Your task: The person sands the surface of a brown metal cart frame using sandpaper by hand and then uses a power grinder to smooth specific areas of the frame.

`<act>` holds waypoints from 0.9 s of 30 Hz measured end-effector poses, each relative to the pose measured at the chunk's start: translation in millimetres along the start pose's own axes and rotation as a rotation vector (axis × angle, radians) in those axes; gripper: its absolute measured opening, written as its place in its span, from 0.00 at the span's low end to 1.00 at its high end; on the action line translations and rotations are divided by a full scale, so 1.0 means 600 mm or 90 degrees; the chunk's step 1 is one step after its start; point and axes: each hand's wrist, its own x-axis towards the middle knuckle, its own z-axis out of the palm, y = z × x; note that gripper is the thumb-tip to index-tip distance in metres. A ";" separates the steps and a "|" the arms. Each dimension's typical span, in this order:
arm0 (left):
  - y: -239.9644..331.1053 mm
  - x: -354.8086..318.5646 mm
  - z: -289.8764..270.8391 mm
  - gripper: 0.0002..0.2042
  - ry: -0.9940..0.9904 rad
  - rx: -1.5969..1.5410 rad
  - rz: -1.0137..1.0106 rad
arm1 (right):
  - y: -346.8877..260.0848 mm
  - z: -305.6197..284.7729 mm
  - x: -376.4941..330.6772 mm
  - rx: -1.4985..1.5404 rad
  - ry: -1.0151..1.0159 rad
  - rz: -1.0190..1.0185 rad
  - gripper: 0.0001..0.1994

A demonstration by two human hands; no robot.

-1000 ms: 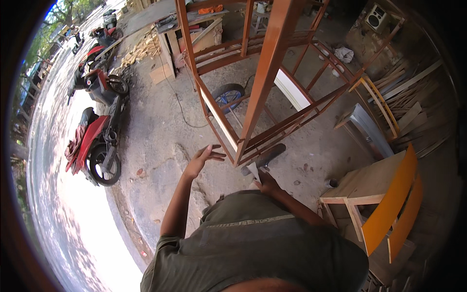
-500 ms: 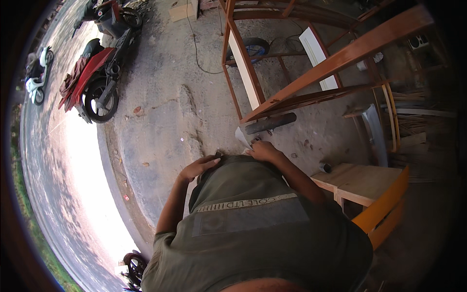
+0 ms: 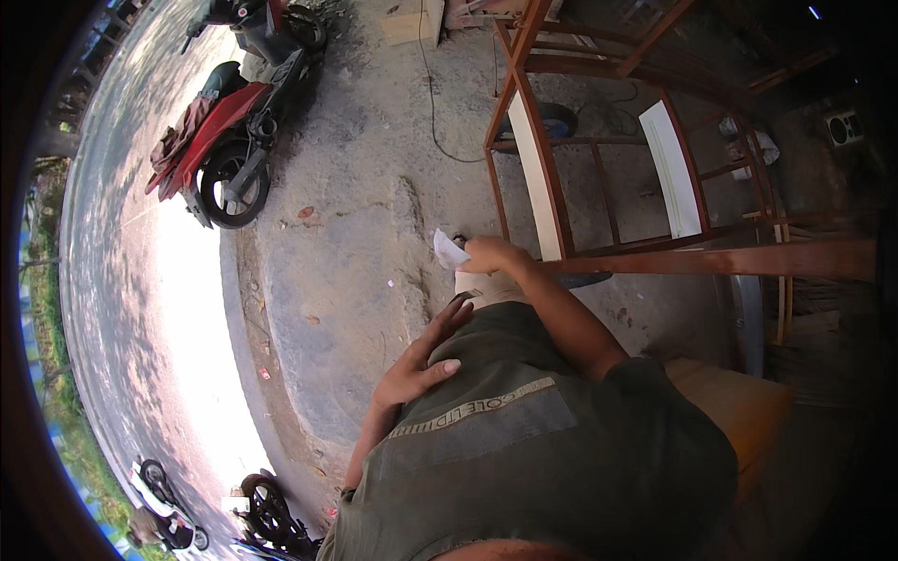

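Since half a second ago the view has swung and both hands have shifted: the right hand (image 3: 493,254) has come forward toward the reddish-brown wooden frame (image 3: 533,140), and the left hand (image 3: 423,360) has settled flat against the olive shirt (image 3: 524,439). That right hand is curled closed around a small white sheet (image 3: 448,250), likely sandpaper or folded paper, just beside the frame's lower rail; the left is spread open and holds nothing. To work the sheet well, I judge it should be kept flat under the fingertips and drawn along the rail's length, with the free hand steadying the frame. Its members are slim, square-edged and glossy with stain, with two pale unpainted boards set in. Left of the frame lies rough, cracked concrete ground (image 3: 355,215); beyond it stands a red motorcycle (image 3: 229,131).
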 end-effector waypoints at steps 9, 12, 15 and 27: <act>0.104 0.226 -0.224 0.36 -0.227 0.087 -0.001 | 0.104 -0.299 0.372 0.104 0.165 0.091 0.32; 0.170 0.320 -0.322 0.33 -0.117 0.104 -0.094 | 0.117 -0.398 0.433 0.190 0.175 0.098 0.33; 0.225 0.398 -0.431 0.32 0.052 0.330 -0.275 | 0.108 -0.495 0.474 0.389 0.196 0.102 0.31; 0.329 0.618 -0.809 0.22 0.581 0.095 -0.023 | -0.043 -0.891 0.695 0.632 -0.248 -0.284 0.25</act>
